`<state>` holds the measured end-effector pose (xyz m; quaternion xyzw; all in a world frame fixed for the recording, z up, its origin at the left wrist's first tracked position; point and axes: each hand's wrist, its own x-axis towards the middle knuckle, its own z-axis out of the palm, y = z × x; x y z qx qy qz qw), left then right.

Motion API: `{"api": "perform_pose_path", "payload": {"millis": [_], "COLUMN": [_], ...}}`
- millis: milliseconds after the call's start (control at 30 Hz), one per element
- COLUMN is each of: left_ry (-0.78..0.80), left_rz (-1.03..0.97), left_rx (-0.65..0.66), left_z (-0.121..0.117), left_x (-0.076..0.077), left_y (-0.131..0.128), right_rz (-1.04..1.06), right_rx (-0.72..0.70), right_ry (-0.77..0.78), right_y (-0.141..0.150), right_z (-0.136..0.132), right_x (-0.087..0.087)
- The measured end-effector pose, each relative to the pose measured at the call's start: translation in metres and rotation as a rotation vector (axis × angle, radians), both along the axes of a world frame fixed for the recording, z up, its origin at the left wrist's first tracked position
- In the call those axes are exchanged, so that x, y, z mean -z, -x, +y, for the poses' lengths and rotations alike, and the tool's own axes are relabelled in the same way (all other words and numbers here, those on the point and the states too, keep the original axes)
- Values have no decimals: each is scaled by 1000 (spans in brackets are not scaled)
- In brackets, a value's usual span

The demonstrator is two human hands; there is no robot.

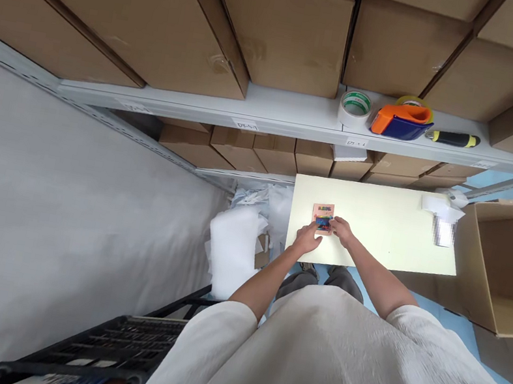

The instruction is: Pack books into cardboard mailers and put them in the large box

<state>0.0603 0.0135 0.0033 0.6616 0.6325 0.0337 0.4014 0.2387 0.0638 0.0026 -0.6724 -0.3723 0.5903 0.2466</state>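
Note:
A small flat orange-pink package (324, 209) with a colourful picture on its front lies on, or just above, the pale yellow tabletop (379, 230). Its exact kind is too small to make out. At its lower left edge is my left hand (308, 238), the fingers closed against it and the thumb out to the side. My right hand (342, 229) pinches the package's right edge, with the fingertips over part of the picture.
Cardboard boxes (285, 31) fill the shelves ahead. A tape roll (355, 107), an orange-blue tape dispenser (402, 121) and a box cutter (453, 139) lie on the shelf edge. Papers (442, 215) are at the table's right; an open carton (485, 272) stands beyond. White foam sheeting (233, 247) is left.

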Motion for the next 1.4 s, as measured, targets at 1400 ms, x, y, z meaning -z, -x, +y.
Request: {"api": "perform_pose_path", "payload": {"millis": [1400], "left_ry": [147], "left_rz": [-440], "left_rx": [-356], "left_z": [14], "left_x": [9], "left_y": [-1], "right_rz": [9], "right_rx": [-55], "right_ry": [97], "right_y": [7], "right_z": [-4], "right_x": [-26]}}
